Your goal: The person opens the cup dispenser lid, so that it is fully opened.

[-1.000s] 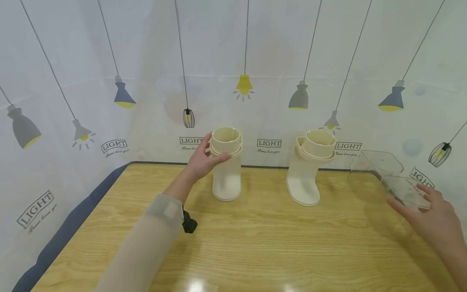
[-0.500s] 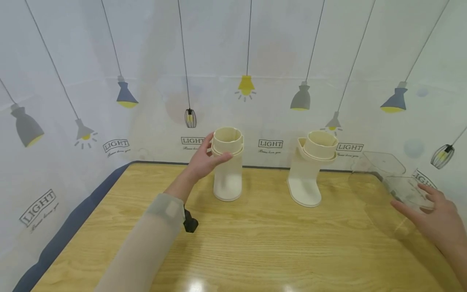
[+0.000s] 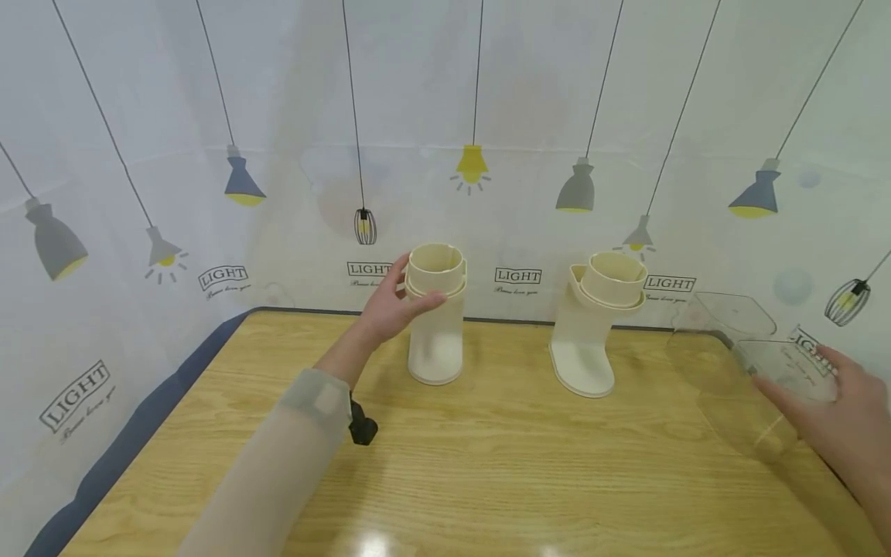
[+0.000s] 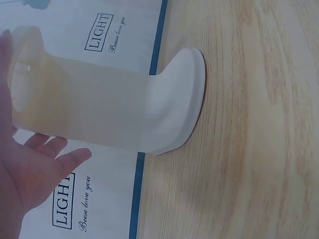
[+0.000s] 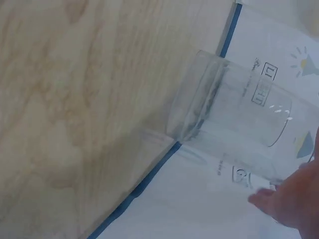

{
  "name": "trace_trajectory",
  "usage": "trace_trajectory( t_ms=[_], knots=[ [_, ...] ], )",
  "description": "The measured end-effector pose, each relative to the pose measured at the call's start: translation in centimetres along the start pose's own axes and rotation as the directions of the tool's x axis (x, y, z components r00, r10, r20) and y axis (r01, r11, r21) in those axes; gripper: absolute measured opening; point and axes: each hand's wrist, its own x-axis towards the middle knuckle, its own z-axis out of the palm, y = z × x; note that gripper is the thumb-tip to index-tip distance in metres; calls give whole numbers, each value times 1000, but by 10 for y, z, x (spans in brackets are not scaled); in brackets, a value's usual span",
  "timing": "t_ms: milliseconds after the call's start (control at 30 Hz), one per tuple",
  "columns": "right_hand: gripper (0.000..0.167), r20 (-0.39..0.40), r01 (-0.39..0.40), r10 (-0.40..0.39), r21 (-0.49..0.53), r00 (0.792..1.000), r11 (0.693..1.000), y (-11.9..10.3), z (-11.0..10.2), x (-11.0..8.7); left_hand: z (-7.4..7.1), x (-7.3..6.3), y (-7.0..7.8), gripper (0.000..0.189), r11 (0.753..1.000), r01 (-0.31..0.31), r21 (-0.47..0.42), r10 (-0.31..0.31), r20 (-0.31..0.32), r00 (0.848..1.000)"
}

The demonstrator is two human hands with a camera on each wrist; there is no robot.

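Note:
At the back middle, my left hand (image 3: pixel 393 309) curves round the collar of a cream plastic stand (image 3: pixel 437 340), thumb across its front and fingers behind. The left wrist view shows the stand's upright column and rounded foot (image 4: pixel 182 102) on the wood. A matching cream stand (image 3: pixel 583 348) stands apart to the right. Over at the far right, my right hand (image 3: pixel 838 418) has its thumb and fingers spread at the rim of a clear plastic container (image 3: pixel 783 371). In the right wrist view, this clear container (image 5: pixel 234 112) stands on the table, with the hand beside its upper end.
Another clear container (image 3: pixel 731 313) stands close behind the front one. The wooden table (image 3: pixel 487 464) ends at a white curtain (image 3: pixel 515 216) printed with lamps, with a dark blue lower border. A black wrist strap piece (image 3: pixel 362 425) hangs below my left sleeve.
The view has shifted slightly, moving the scene a little to the right. My right hand has drawn a bit to the right at the clear container. My left hand stays on the cream stand.

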Motion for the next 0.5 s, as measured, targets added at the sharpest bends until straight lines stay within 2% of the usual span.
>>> trace_trajectory(
  t_ms=[100,200,333,500],
  knots=[
    [103,-67,16,-16,-6,998,1000,-15,-3,-5,-1,-1,1,105,1000,-2,0,2,6,1000],
    [95,-80,46,-40,70,996,997,-31,-4,-9,-2,-2,2,107,1000,-1,7,1,11,1000],
    [82,-86,138,-124,185,989,973,-57,-1,-14,-6,-7,3,117,999,35,42,-36,14,999],
    [72,-65,259,-251,225,966,939,-88,6,-21,-14,-22,5,126,993,69,95,-72,27,997]
  ],
)
